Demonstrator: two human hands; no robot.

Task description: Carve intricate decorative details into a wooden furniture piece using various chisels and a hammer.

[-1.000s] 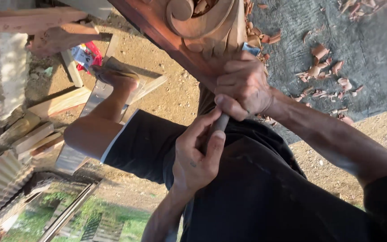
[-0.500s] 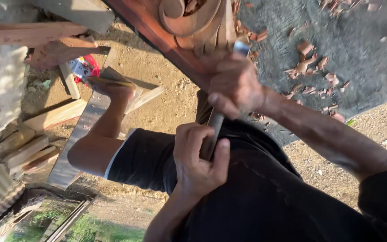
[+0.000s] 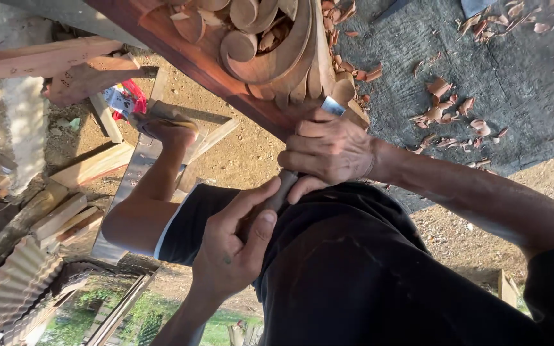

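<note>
A reddish-brown carved wooden panel (image 3: 261, 48) with scroll ornaments lies across the top of the view. My right hand (image 3: 331, 150) is clamped around the shaft of a chisel, whose steel blade (image 3: 332, 106) touches the panel's lower edge. My left hand (image 3: 232, 250) wraps the chisel's wooden handle (image 3: 282, 191) just below, thumb along its side. Both hands rest above my lap in black shorts (image 3: 347, 269). The right hand's fingers hide most of the shaft.
Wood chips (image 3: 447, 115) lie scattered on a dark grey mat (image 3: 514, 83) at the upper right. My bare leg (image 3: 145, 198) stretches left, with the foot (image 3: 168, 128) on planks. Loose timber offcuts (image 3: 84, 170), corrugated sheet (image 3: 14, 288) and a red packet (image 3: 126, 99) sit on sandy ground.
Both hands and the chisel sit lower and further left in the view than before. More of the carved scrollwork shows at the top. The grip on the chisel is unchanged.
</note>
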